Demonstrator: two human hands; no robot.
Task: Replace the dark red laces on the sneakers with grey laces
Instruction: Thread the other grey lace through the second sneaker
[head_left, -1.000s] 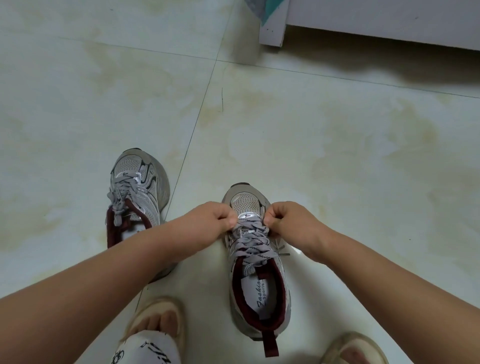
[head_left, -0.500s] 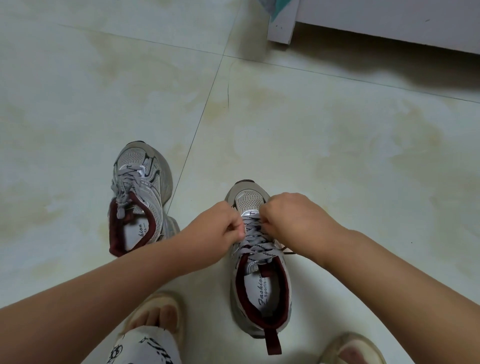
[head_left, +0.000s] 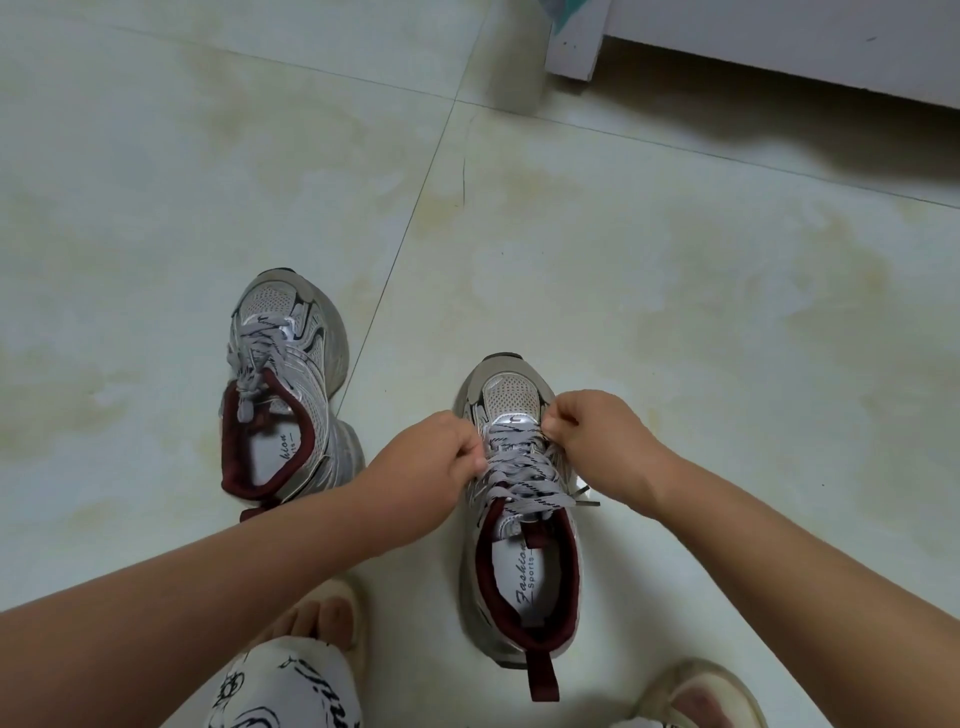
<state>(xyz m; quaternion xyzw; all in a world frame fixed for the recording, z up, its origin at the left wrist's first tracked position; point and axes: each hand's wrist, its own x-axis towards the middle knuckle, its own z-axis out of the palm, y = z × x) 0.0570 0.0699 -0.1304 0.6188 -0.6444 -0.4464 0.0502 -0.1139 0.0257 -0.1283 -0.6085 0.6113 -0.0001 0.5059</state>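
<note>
Two silver-grey sneakers with dark red lining stand on the floor, toes pointing away. The right sneaker (head_left: 522, 566) carries a grey lace (head_left: 517, 475) with dark print, crossed over several rows. My left hand (head_left: 423, 467) pinches the lace at the shoe's left side near the toe end. My right hand (head_left: 597, 436) pinches it on the opposite side. A lace tip (head_left: 584, 493) pokes out right of the shoe. The left sneaker (head_left: 283, 384) stands apart to the left, laced in grey (head_left: 254, 358). No dark red lace shows.
Pale tiled floor (head_left: 675, 291) all around. A white furniture base (head_left: 753, 57) runs along the top right. My feet in beige slippers sit at the bottom, the left slipper (head_left: 332, 618) and the right slipper (head_left: 696, 691), with a printed white trouser leg (head_left: 280, 686) beside them.
Both hands closed in together over the lace, then drew apart sideways to the shoe's edges. The view has drifted, so both sneakers sit a little lower in frame.
</note>
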